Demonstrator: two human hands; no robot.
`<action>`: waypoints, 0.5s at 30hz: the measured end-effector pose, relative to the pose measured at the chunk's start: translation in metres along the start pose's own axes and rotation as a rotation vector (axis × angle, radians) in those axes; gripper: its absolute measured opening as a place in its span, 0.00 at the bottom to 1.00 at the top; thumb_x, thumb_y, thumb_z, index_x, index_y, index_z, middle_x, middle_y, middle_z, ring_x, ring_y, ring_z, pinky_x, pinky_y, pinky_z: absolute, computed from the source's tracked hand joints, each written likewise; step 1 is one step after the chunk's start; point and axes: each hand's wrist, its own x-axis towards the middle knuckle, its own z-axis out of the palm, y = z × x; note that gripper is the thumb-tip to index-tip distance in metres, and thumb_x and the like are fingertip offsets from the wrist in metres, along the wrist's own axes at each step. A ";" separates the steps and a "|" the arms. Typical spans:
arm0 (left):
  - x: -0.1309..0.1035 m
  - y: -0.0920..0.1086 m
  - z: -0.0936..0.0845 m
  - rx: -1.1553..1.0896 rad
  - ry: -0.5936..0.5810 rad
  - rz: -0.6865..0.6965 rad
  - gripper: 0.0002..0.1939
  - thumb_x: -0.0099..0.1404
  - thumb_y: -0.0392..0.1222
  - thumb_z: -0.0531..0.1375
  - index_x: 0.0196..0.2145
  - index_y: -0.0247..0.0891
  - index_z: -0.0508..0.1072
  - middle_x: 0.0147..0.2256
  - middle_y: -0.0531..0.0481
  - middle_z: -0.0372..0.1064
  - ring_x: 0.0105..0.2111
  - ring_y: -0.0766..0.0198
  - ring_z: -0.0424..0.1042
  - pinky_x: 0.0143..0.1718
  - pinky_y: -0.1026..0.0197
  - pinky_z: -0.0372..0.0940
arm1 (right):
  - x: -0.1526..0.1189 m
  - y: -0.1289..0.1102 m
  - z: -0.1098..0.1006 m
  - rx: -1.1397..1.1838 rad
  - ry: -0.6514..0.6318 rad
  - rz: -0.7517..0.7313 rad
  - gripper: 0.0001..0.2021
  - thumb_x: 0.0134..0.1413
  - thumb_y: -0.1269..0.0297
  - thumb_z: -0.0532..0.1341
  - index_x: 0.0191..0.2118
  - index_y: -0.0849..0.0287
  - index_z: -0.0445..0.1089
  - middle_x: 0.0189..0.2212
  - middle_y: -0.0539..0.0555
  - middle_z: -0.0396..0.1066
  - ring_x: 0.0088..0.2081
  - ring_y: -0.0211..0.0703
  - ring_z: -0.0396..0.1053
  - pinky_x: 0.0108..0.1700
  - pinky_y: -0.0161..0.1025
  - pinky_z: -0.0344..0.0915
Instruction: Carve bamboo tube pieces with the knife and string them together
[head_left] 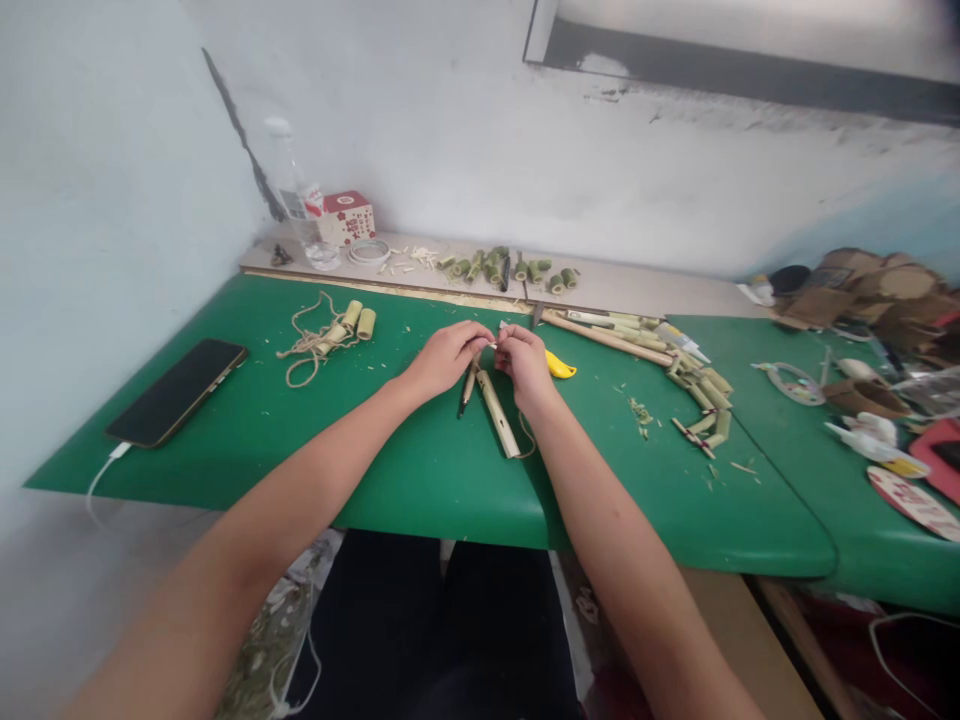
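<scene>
My left hand (pixel 450 357) and my right hand (pixel 523 362) meet over the green table, fingers pinched together. A small pale piece (pixel 493 345) shows between their fingertips; its kind is too small to tell. Just below lies a slotted bamboo tube (pixel 498 416), partly under my right hand, with a thin cord (pixel 529 438) near its lower end. To its left is a slim pen-like tool (pixel 468 388) with a dark tip, its upper end hidden by my fingers. A yellow-handled tool (pixel 560 367) pokes out beyond my right hand.
Bamboo tubes with twine (pixel 311 342) and a phone (pixel 180 390) lie left. Cut bamboo pieces (pixel 495 266), a bottle (pixel 304 205) and a box (pixel 350 218) line the back ledge. A wooden-handled hammer (pixel 607 337) and linked bamboo pieces (pixel 705 400) are right, with clutter farther right.
</scene>
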 end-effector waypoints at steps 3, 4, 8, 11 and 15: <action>0.000 -0.001 0.000 0.009 0.000 -0.004 0.12 0.76 0.37 0.56 0.47 0.39 0.80 0.47 0.44 0.81 0.48 0.56 0.78 0.53 0.54 0.70 | 0.000 -0.001 -0.001 0.005 -0.002 0.001 0.04 0.40 0.66 0.62 0.25 0.54 0.65 0.19 0.45 0.61 0.23 0.36 0.58 0.26 0.34 0.58; 0.000 -0.001 0.000 0.015 0.001 -0.005 0.11 0.76 0.38 0.56 0.46 0.39 0.80 0.47 0.44 0.81 0.48 0.56 0.78 0.53 0.54 0.70 | 0.000 -0.001 -0.002 0.009 0.000 0.000 0.04 0.40 0.66 0.62 0.25 0.54 0.65 0.19 0.45 0.61 0.23 0.36 0.58 0.26 0.34 0.58; 0.000 -0.002 0.000 0.024 0.001 -0.001 0.11 0.76 0.38 0.56 0.46 0.39 0.79 0.46 0.44 0.81 0.47 0.56 0.78 0.53 0.53 0.70 | 0.001 -0.001 -0.003 0.023 0.006 0.004 0.04 0.40 0.67 0.62 0.25 0.54 0.65 0.20 0.46 0.63 0.24 0.37 0.59 0.26 0.34 0.58; 0.000 -0.002 0.000 0.022 -0.002 0.007 0.11 0.76 0.38 0.56 0.46 0.39 0.79 0.46 0.44 0.81 0.47 0.56 0.78 0.52 0.54 0.70 | 0.000 -0.001 -0.002 0.017 -0.010 0.006 0.04 0.41 0.67 0.62 0.26 0.54 0.65 0.20 0.45 0.63 0.24 0.37 0.60 0.27 0.34 0.58; -0.001 -0.002 0.001 0.011 -0.004 0.009 0.11 0.76 0.37 0.56 0.47 0.39 0.79 0.45 0.45 0.81 0.46 0.57 0.78 0.52 0.55 0.70 | -0.001 -0.002 0.000 0.026 -0.022 0.009 0.05 0.41 0.66 0.63 0.26 0.54 0.66 0.20 0.45 0.63 0.24 0.36 0.61 0.27 0.33 0.59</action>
